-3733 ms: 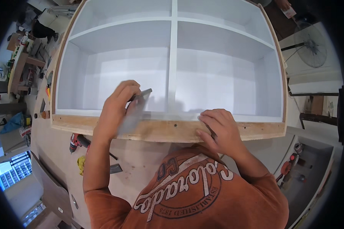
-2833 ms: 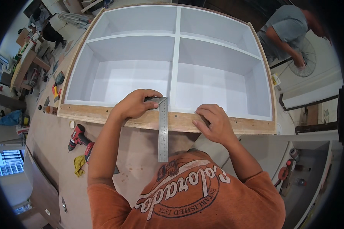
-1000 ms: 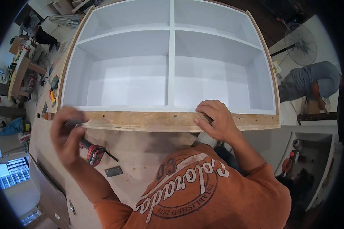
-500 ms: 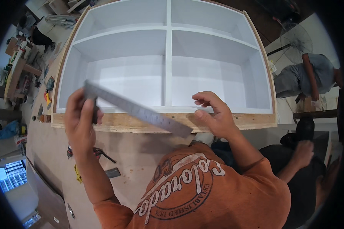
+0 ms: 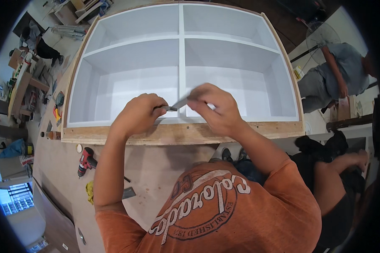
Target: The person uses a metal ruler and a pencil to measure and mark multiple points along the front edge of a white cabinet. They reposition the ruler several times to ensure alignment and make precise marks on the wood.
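Above the white, wood-trimmed cabinet's near edge, my left hand and right hand pinch a grey metal square; my forearm partly hides a red-and-black drill on the tan surface.

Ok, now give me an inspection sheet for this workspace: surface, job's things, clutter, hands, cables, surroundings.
Surface: tan surface with a few reddish-brown spots.
Job's things: metal square, held over the near side of a white cabinet with four compartments.
Clutter: red-and-black drill, yellow cloth and dark flat piece near the left forearm.
Hands: left hand grips the square; right hand, slightly blurred, pinches its blade.
Cables: nothing seen clearly.
Surroundings: person in grey and wire-guarded fan at right; another person at far upper left.
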The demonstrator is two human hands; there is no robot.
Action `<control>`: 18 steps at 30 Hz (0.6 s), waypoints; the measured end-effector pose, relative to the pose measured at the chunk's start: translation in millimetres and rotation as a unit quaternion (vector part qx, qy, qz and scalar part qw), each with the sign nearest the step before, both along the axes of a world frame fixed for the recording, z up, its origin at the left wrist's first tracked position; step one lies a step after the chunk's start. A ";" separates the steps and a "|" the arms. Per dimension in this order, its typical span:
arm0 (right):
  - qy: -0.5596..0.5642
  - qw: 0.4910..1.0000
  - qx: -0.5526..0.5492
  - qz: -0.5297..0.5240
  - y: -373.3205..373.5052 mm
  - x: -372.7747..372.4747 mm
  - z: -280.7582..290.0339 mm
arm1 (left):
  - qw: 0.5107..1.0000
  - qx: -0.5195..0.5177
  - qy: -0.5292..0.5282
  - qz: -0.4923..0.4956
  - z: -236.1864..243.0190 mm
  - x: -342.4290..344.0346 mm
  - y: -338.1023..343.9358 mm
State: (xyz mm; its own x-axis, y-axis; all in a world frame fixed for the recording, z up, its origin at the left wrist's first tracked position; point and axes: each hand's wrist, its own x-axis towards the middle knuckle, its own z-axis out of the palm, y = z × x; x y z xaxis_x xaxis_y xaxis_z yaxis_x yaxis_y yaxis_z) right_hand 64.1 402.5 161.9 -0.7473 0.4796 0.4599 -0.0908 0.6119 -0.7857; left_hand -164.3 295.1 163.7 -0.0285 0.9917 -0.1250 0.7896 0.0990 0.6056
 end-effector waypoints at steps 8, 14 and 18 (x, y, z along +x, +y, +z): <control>-0.114 0.954 -0.250 -0.121 32.9 -58.5 -32.2 | 0.999 0.051 -0.018 -0.006 -36.6 6.3 -14.9; -0.107 0.969 -0.168 -0.146 15.2 -31.9 -30.9 | 0.995 0.097 -0.004 0.024 -52.8 7.6 -23.2; -0.151 0.958 -0.225 -0.096 -1.6 -11.2 -10.2 | 0.993 0.105 -0.012 0.046 -53.1 6.6 -26.6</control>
State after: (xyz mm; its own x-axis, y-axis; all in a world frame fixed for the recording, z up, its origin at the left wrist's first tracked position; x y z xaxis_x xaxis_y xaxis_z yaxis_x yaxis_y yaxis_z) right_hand 52.9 400.9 151.7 -0.6919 0.7203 -0.0495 0.2628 0.1874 -0.9465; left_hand -157.6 268.5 110.6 -0.1204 0.9894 0.0818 0.7678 0.0405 0.6394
